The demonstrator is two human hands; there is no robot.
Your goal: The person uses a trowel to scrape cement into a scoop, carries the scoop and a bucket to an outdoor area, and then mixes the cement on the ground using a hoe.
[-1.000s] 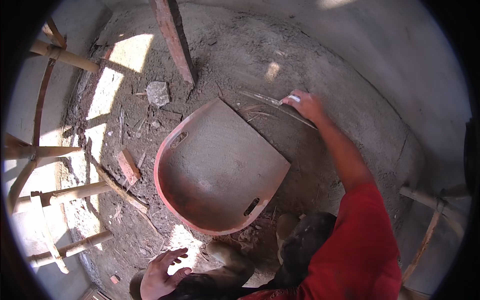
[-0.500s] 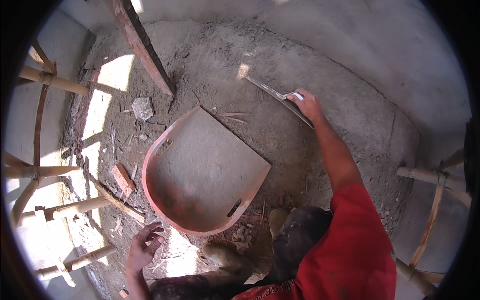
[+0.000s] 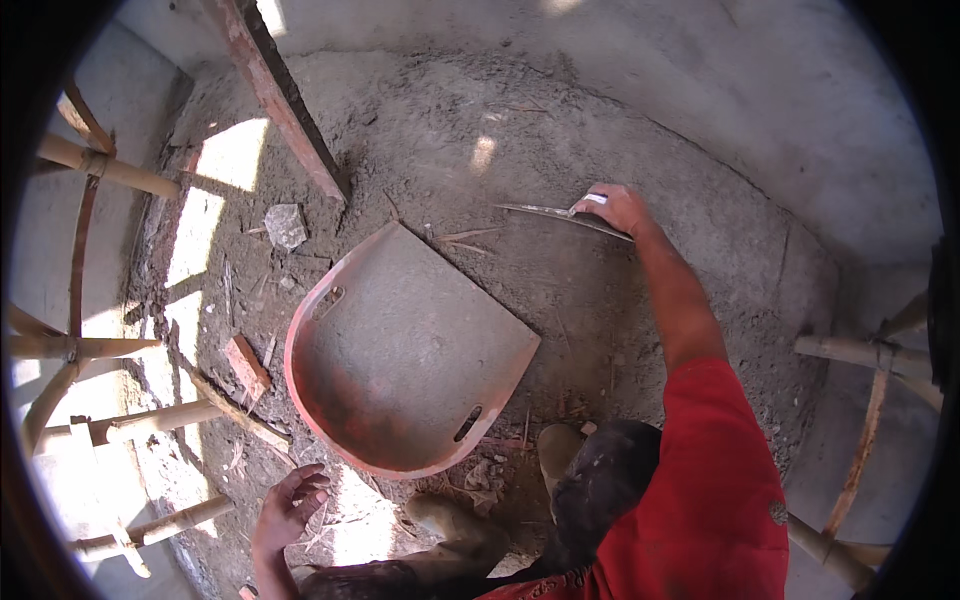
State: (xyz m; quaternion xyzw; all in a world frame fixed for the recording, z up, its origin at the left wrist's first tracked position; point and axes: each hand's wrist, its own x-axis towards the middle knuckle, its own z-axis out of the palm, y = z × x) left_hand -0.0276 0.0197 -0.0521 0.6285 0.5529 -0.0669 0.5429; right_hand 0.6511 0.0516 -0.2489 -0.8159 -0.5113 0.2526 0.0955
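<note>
A long flat metal plastering trowel (image 3: 545, 211) is in my right hand (image 3: 617, 207), whose fingers wrap round its handle. Its blade is tilted and lies on or just above the rough grey mortar floor; I cannot tell whether it touches. My left hand (image 3: 284, 515) hangs at the lower left with its fingers loosely bent and apart, holding nothing. Just up and right of it lies a red, round-backed scoop-shaped mortar pan (image 3: 425, 310), its flat inside coated grey, with a slot handle on each side.
A wooden plank (image 3: 285, 110) leans down onto the floor at the upper left. A grey stone chunk (image 3: 286, 227) and a broken red brick (image 3: 246, 366) lie left of the pan. Bamboo poles (image 3: 165, 415) jut in from the left, others (image 3: 865, 352) from the right. A plastered wall (image 3: 760, 90) curves behind.
The trowel has swung, its far left end coming nearer to me, while my right hand has barely shifted. My left hand has dropped slightly, still holding nothing.
</note>
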